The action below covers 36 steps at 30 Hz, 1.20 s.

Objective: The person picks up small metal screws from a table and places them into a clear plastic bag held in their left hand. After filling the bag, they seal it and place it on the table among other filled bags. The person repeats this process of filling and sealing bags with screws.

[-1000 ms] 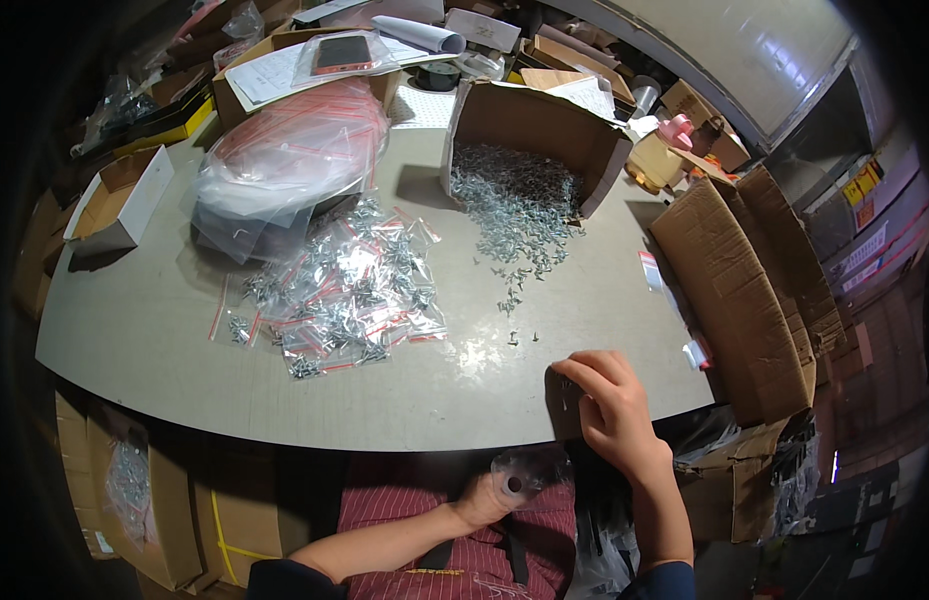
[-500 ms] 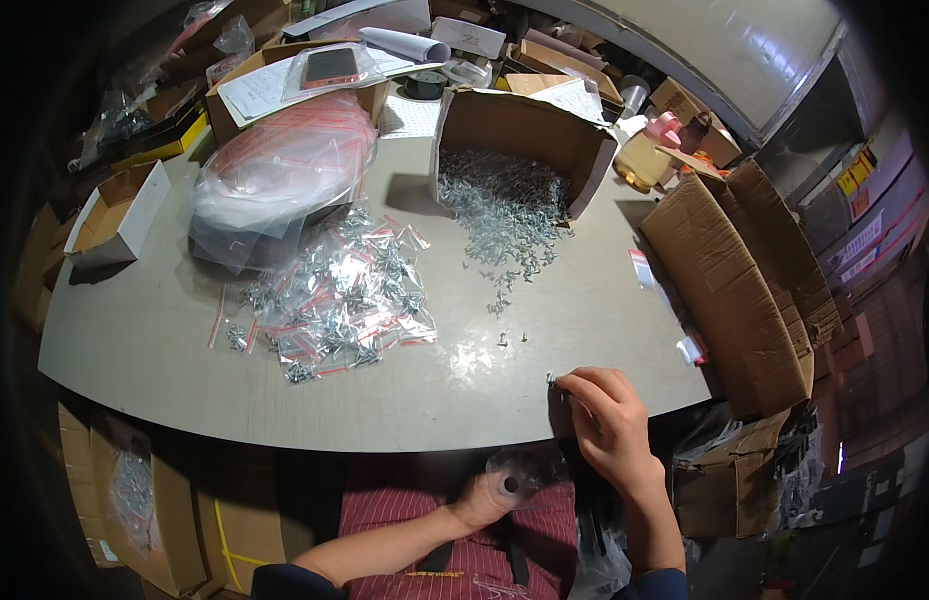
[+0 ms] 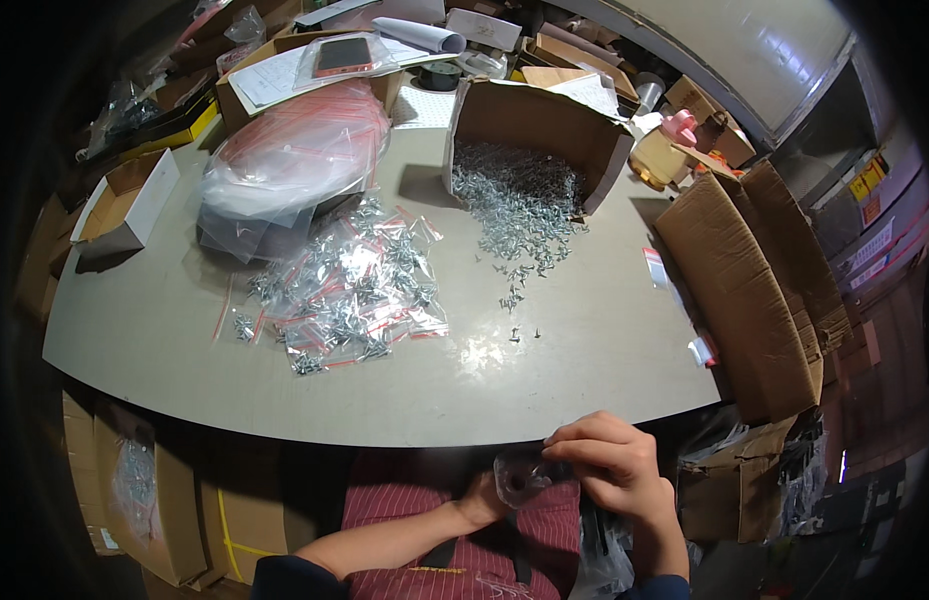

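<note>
Head view: looked down over a smooth, pale grey tabletop (image 3: 204, 385) with a dark, bowed front edge.
Left hand (image 3: 481, 502): gripped a clear, glossy, rounded plastic piece (image 3: 532, 488) marked by a dark round spot, fingers partly hidden behind.
Plastic piece: stood below the table's front edge, in front of maroon, white-pinstriped cloth (image 3: 384, 490).
Right hand (image 3: 616, 462): hung bent over the plastic's right side; impossible to tell whether pinching anything or touching the plastic.
Small silver metal screws (image 3: 524, 205): spilled, spiky and thin-shafted, from an open brown cardboard box (image 3: 544, 125) lying on its side.
Two stray screws (image 3: 515, 336): lay just beside each other, nearer the front edge.
Flat clear sachets with red seal strips (image 3: 354, 275): lay heaped and crinkled, filled with screws.
Bulging sheaf of clear, red-striped plastic bags (image 3: 294, 150): rested behind the sachets.
Small white rectangular carton (image 3: 149, 205): gaped open at left, brown inside.
Tall, creased, corrugated cardboard box (image 3: 734, 290): leaned at the right edge.
</note>
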{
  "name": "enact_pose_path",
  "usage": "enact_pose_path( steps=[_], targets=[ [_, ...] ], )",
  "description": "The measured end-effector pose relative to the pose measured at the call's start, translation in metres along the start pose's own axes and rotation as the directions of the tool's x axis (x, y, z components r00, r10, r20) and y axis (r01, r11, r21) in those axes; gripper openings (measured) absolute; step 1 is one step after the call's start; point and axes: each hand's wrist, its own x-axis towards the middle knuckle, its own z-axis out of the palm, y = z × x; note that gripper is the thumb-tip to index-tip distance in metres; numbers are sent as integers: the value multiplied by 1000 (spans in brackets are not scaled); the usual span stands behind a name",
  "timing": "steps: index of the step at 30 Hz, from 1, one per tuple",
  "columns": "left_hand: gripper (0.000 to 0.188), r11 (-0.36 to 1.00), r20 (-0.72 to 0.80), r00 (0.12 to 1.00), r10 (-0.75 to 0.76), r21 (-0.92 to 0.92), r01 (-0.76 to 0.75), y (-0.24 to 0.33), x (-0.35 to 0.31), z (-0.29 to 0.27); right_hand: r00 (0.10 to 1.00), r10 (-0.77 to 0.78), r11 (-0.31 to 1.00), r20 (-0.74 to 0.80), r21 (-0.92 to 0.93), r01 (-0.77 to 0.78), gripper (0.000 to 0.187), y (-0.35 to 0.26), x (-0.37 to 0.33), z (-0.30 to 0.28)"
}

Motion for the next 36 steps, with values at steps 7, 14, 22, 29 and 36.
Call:
enact_pose_path(
  steps=[7, 14, 22, 29, 36],
  targets=[
    [34, 995, -23, 999, 39, 94, -37, 1, 0, -3, 979, 8, 989, -203, -144, -38, 38, 40, 50, 8],
    [34, 976, -5, 996, 84, 202, -82, 13, 4, 0, 979, -147, 962, -142, -252, 108, 50, 46, 85, 25],
    [18, 955, -71, 967, 245, 193, -227, 26, 11, 4, 990, -127, 975, 60, -178, 135, 43, 10, 25, 13],
    [18, 851, 170, 969, 181, 467, -241, -7, 4, -7, 990, -113, 992, -83, -70, 107, 36, -22, -26, -7],
    [27, 992, -49, 998, -43, 118, 48, 2, 3, 1, 990, -129, 991, -63, -34, 127, 35, -19, -49, 1]
  ],
)
